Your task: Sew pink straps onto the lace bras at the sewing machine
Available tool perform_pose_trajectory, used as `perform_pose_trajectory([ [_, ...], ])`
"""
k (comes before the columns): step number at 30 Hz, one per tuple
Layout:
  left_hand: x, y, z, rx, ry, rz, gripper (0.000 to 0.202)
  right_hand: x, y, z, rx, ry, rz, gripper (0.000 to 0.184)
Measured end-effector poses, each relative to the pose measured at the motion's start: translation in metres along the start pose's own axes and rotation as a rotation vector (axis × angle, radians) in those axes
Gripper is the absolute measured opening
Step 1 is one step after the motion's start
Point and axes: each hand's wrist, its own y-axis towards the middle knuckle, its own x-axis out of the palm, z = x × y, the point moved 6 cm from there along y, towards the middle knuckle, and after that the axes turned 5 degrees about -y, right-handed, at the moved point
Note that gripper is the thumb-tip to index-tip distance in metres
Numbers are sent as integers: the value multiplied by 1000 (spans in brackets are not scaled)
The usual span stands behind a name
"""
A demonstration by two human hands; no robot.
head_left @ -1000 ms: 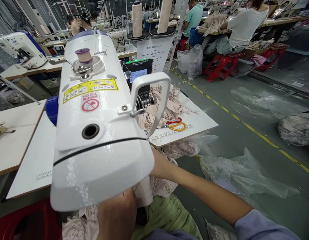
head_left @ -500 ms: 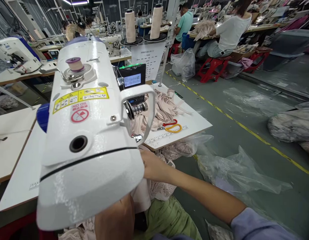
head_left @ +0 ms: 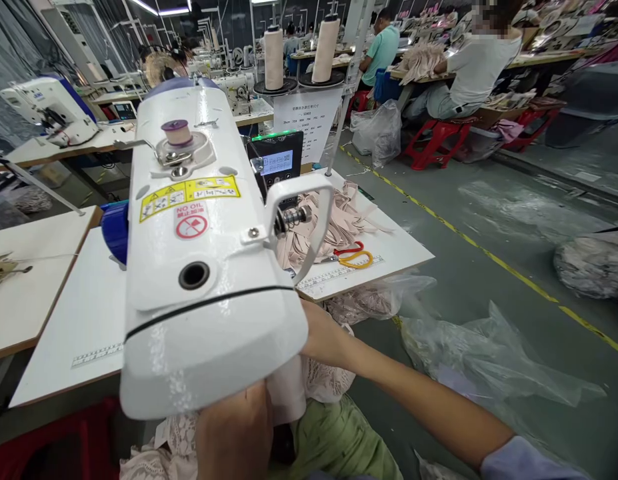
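Observation:
The white head of a sewing machine (head_left: 233,247) fills the middle of the view and covers the fingers of both hands. My right hand (head_left: 323,333) reaches in under its right side, close to pale pink lace fabric (head_left: 331,381). Below the machine's front end is my left hand (head_left: 241,427), seen from the back, beside more pale lace (head_left: 176,437). Between the hands hangs a smooth pale piece of cloth (head_left: 287,393). What the fingers grip is hidden.
Pale fabric strips (head_left: 339,220) lie heaped on the white tabletop (head_left: 396,250), beside scissors (head_left: 357,259) with red and orange handles. A lit control panel (head_left: 277,163) and thread cones (head_left: 326,50) stand behind. Plastic bags (head_left: 489,360) lie on the floor; co-workers sit farther back.
My view has turned slightly left, so the machine and table appear farther right. Both hands stay in about the same place under the machine head.

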Motion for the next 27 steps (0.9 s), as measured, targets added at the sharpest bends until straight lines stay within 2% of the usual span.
perform_pose_trajectory([
  [3,3,-7,-8,-44,-9,-7,35,2,-2,-2,31,34,13,39],
  [6,9,-20,-17,-129,-122,-38,32,7,-4,-3,59,72,22,40],
  [8,13,-28,-24,-273,-275,-74,29,7,-7,-1,66,61,52,39],
  [11,17,-37,-39,-577,-601,-98,32,4,-16,7,94,-4,97,36],
  [13,22,-38,-44,-682,-805,-150,37,5,-25,12,134,-68,83,25],
  [14,25,-37,-45,-700,-878,-200,38,7,-31,13,154,-96,62,19],
  [16,30,-36,-44,-688,-1010,-334,41,14,-46,8,176,-113,5,20],
  [20,33,-44,-24,-591,-1478,-569,38,44,-83,-17,135,82,-124,29],
  [22,29,-56,-23,-626,-1607,-550,37,62,-96,-28,118,184,-151,33],
  [24,21,-73,-35,-737,-1568,-451,37,82,-97,-34,83,219,-147,37],
  [27,2,-100,-61,-868,-1448,-336,37,116,-78,-42,7,244,-182,49],
])
